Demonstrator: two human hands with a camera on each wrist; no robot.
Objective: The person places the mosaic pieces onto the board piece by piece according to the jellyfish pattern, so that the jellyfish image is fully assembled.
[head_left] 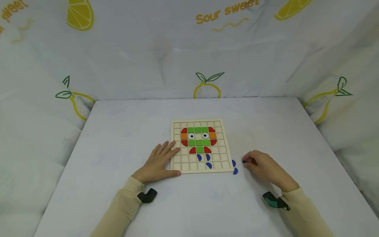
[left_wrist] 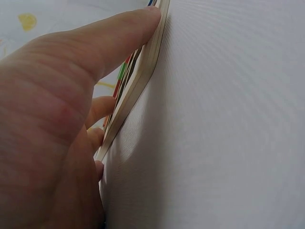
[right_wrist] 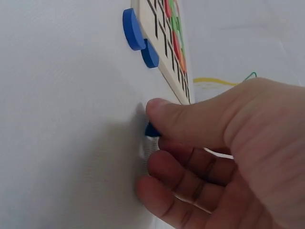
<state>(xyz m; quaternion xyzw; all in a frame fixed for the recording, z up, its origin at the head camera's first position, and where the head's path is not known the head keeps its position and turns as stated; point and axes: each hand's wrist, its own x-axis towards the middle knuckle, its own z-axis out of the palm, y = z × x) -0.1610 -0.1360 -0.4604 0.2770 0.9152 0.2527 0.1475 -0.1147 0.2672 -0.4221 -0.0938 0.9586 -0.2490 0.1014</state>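
A wooden grid board (head_left: 183, 167) lies on the white table, with green, red and orange pieces and two eye pieces set in its squares. Three blue quarter-round pieces (head_left: 209, 165) rest on its lower rows. My left hand (head_left: 158, 163) lies with spread, straight fingers on the board's left edge; in the left wrist view the thumb (left_wrist: 119, 40) touches the board's edge. Off the board's right side, my right hand (head_left: 265, 167) pinches a small blue piece (right_wrist: 151, 130) between thumb and fingers, close to the tabletop. Most of that piece is hidden by the thumb.
Two loose blue pieces (head_left: 235, 171) lie by the board's lower right corner, between it and my right hand. The white table (head_left: 124, 131) extends around the board. Behind it hangs a pale cloth (head_left: 133, 65) with lemon prints.
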